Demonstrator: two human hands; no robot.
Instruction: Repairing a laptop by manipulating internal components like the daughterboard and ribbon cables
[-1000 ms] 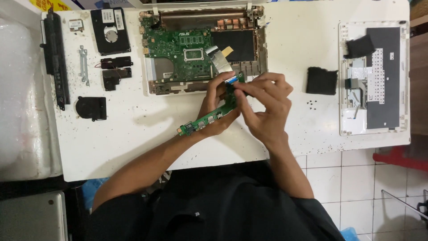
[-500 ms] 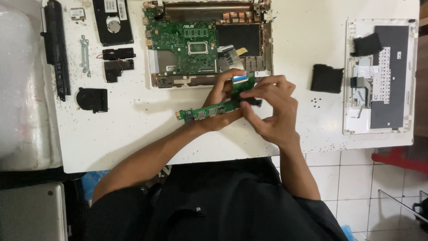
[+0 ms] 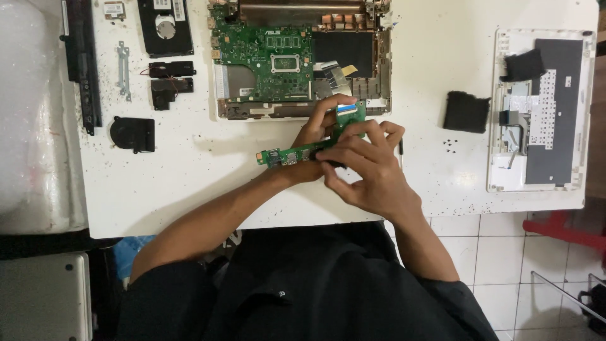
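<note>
Gripping a narrow green circuit board (image 3: 297, 151) between them, both hands hovered just above the white table (image 3: 189, 189), right in front of the opened laptop base (image 3: 297, 60). The left hand (image 3: 315, 142) cupped the board from beneath and behind, its fingers curled around the wider end near a small blue-tipped ribbon connector (image 3: 346, 108); the right hand (image 3: 366, 167) lay over the board's middle, fingers closed narrowly and pinching its edge. Compared with half a second before, the board sat at much the same tilt, its left end pointing low toward the table edge, and the hands had hardly shifted against the laptop. Beyond them, the green mainboard (image 3: 265, 60) lay exposed inside the base. To the left were a round black fan (image 3: 132, 134), a small black speaker part (image 3: 167, 82), a metal bracket (image 3: 124, 71) and a long black battery bar (image 3: 82, 63). Off to the right rested a black foam pad (image 3: 466, 112) and the upturned keyboard panel (image 3: 543, 110).
</note>
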